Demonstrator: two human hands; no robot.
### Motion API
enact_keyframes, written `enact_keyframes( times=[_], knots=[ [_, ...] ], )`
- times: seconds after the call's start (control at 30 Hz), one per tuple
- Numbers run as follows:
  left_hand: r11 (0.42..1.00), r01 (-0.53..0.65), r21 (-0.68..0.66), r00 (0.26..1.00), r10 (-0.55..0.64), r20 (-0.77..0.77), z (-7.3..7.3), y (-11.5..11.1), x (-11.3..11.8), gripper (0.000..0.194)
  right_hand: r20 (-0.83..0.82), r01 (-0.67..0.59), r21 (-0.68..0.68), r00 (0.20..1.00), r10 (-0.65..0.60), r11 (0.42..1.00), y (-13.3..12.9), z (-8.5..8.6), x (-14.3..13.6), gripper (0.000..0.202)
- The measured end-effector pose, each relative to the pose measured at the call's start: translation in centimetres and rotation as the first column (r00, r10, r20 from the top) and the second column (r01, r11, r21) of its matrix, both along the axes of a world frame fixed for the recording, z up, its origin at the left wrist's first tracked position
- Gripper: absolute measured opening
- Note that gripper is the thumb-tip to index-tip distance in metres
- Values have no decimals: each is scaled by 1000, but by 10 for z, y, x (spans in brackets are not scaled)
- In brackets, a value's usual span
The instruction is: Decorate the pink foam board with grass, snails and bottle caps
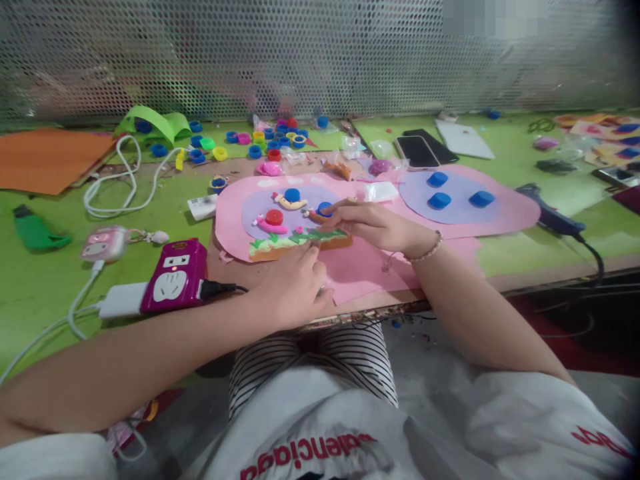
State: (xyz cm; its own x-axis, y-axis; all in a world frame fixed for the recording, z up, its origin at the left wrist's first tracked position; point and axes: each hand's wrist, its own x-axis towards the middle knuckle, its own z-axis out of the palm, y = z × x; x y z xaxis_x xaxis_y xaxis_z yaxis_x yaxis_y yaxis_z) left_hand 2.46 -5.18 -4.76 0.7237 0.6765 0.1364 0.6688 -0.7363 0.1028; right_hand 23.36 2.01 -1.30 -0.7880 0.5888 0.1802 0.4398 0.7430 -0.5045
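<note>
A pink paper board [233,200] with a lilac oval lies before me, bearing clay snails with bottle-cap shells: a blue cap [292,195], a red cap [274,217] and another blue one partly under my fingers. Along its lower edge runs a strip of green and brown clay [275,248]. My right hand [367,223] rests over the right end of the board, fingertips at the brown snail and the green clay. My left hand [297,283] is at the board's lower edge, fingers curled near the clay strip; whatever it holds is hidden.
A purple power strip [175,277] with cables is at the left. Colourful bottle caps [274,155] lie behind the board. To the right are a second oval with blue caps [450,213], a phone [418,151] and a dark blue tool [553,213]. Orange sheets [50,160] lie far left.
</note>
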Motion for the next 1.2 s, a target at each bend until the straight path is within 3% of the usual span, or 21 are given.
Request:
enact_keyframes(
  times=[0.3, 0.77, 1.2],
  knots=[
    [998, -56, 10, 998, 56, -8, 1, -4, 1, 37, 178, -43, 99, 984, 25, 994, 3, -5, -2, 33],
    [995, -25, 96, 998, 32, -62, 5, -5, 1, 34, 180, -90, 184, 982, 56, 979, 2, -8, 0, 31],
    [998, -23, 62, 996, 28, -81, 6, -5, 3, 39, 265, -83, 221, 964, 22, 972, -3, -10, -11, 33]
  ],
)
